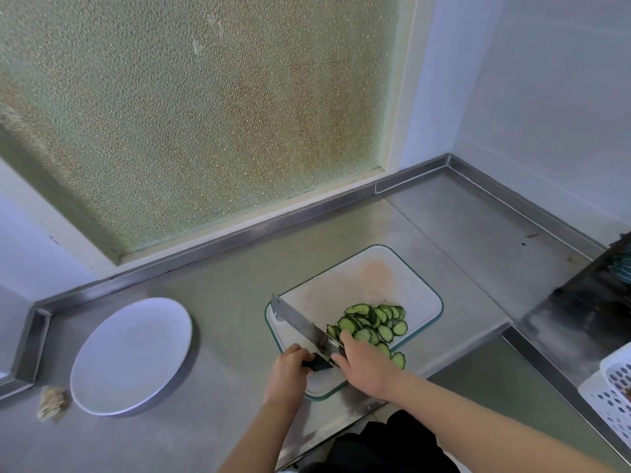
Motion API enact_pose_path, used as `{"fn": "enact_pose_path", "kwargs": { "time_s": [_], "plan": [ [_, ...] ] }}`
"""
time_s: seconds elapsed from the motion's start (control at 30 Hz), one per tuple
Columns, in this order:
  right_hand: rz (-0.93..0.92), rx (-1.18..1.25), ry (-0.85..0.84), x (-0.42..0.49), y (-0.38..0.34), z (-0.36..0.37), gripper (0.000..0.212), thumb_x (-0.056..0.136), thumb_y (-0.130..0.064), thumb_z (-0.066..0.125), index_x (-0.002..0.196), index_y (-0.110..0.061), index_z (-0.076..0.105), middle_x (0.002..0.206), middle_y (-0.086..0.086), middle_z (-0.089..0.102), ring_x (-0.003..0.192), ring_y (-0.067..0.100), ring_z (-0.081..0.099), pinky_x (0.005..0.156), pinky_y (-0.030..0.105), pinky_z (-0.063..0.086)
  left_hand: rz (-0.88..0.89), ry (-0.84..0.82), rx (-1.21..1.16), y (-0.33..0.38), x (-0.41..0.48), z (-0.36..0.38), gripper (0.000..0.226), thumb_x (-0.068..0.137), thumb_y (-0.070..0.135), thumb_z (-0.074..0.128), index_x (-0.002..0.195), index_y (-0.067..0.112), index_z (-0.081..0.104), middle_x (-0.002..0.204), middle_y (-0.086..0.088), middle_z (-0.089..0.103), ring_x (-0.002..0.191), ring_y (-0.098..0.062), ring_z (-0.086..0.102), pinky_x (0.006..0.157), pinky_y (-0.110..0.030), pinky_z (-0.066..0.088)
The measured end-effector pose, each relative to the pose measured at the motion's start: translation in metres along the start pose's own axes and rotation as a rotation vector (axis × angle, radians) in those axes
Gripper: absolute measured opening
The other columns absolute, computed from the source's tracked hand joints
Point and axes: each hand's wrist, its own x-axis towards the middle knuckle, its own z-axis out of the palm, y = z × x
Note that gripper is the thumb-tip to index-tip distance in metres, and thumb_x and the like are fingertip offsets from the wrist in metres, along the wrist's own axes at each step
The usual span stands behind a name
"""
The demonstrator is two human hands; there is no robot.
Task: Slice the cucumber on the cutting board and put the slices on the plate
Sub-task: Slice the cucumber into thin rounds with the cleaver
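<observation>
While the left hand (290,368) curled tight round the black handle of the knife (305,327), the blade lay low across the near-left part of the cutting board (358,278) with its broad side up and its edge toward the pile. To me that looked like a scoop being set up, not another cut. The right hand (367,363) rested over the heel of the blade with fingers loosely extended, at least 1 fingertip touching the cucumber slices (372,322). It gripped nothing I could see and seemed placed to sweep the slices onto the steel. No uncut cucumber showed. The slices sat overlapped in 1 heap on the right half of the board, with 1 stray slice (397,359) at the near rim, close to slipping onto the counter (222,302). Slicing looked done, then, and the transfer not yet begun. The white plate (133,356) sat bare on the same steel counter, well apart to the left of the board, a placing that would let a loaded blade go straight across. A crumpled scrap (51,402) lay just beside the plate, and a white perforated basket (614,387) stood at the far right.
</observation>
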Motion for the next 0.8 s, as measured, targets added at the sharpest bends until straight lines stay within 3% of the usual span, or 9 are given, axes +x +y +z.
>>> {"fn": "enact_pose_path", "kwargs": {
  "time_s": [0.07,0.17,0.23,0.37,0.5,0.6,0.67,0.8],
  "plan": [
    [-0.014,0.031,0.004,-0.003,-0.002,-0.004,0.018,0.1,-0.03,0.038,0.101,-0.013,0.033,0.067,-0.001,0.044,0.064,0.024,0.048,0.054,0.035,0.03,0.009,0.006,0.003,-0.001,0.0,0.0,0.013,0.07,-0.009,0.059,0.08,-0.004,0.066,0.076,0.0,0.047,0.077,-0.031,0.058,0.06,-0.019,0.029],
    [-0.014,0.039,-0.02,-0.009,0.0,-0.008,0.019,0.1,-0.029,0.038,0.104,-0.01,0.035,0.072,0.001,0.047,0.061,0.019,0.043,0.056,0.034,0.032,0.011,0.009,0.003,-0.001,-0.001,0.0,0.014,0.071,-0.008,0.06,0.083,-0.004,0.066,0.078,0.0,0.047,0.079,-0.03,0.058,0.062,-0.021,0.032],
    [-0.001,0.047,-0.047,-0.014,0.002,-0.008,0.016,0.1,-0.029,0.038,0.096,-0.014,0.032,0.07,0.001,0.045,0.058,0.017,0.041,0.052,0.031,0.029,0.002,0.015,-0.006,-0.001,-0.001,0.001,0.014,0.07,-0.008,0.06,0.082,-0.004,0.066,0.077,0.0,0.047,0.079,-0.031,0.058,0.062,-0.021,0.032],
    [0.032,0.014,-0.08,-0.018,0.007,-0.007,0.015,0.1,-0.029,0.037,0.097,-0.016,0.029,0.082,0.006,0.051,0.073,0.022,0.047,0.053,0.03,0.03,-0.006,0.02,-0.012,-0.003,0.0,0.003,0.016,0.069,-0.009,0.06,0.084,-0.004,0.066,0.077,-0.001,0.047,0.08,-0.032,0.057,0.062,-0.02,0.03],
    [0.073,0.001,-0.101,-0.019,0.008,-0.004,0.016,0.1,-0.029,0.037,0.097,-0.015,0.028,0.1,0.02,0.058,0.077,0.025,0.048,0.064,0.033,0.035,0.003,0.028,-0.007,-0.003,0.0,0.003,0.018,0.068,-0.009,0.06,0.084,-0.004,0.066,0.078,-0.007,0.051,0.08,-0.032,0.058,0.062,-0.021,0.031],
    [0.086,-0.019,-0.107,-0.018,0.008,-0.001,0.017,0.1,-0.028,0.037,0.103,-0.012,0.033,0.104,0.021,0.058,0.082,0.029,0.053,0.066,0.033,0.035,0.002,0.03,0.001,-0.002,-0.001,0.003,0.018,0.069,-0.009,0.06,0.084,-0.004,0.067,0.08,-0.012,0.056,0.079,-0.032,0.057,0.061,-0.019,0.029],
    [0.093,-0.02,-0.109,-0.016,0.007,0.001,0.023,0.099,-0.027,0.037,0.111,-0.007,0.037,0.104,0.021,0.059,0.087,0.032,0.057,0.066,0.033,0.035,0.008,0.034,0.0,-0.002,-0.001,0.002,0.018,0.068,-0.009,0.06,0.084,-0.004,0.067,0.077,-0.006,0.051,0.078,-0.032,0.057,0.06,-0.018,0.028],
    [0.081,-0.009,-0.102,-0.015,0.001,0.0,0.022,0.099,-0.025,0.038,0.11,-0.006,0.037,0.098,0.019,0.057,0.077,0.028,0.049,0.063,0.031,0.033,0.014,0.038,-0.007,-0.001,-0.002,0.002,0.017,0.067,-0.011,0.06,0.081,-0.003,0.067,0.073,0.003,0.045,0.077,-0.03,0.057,0.06,-0.017,0.028]
  ]
}}
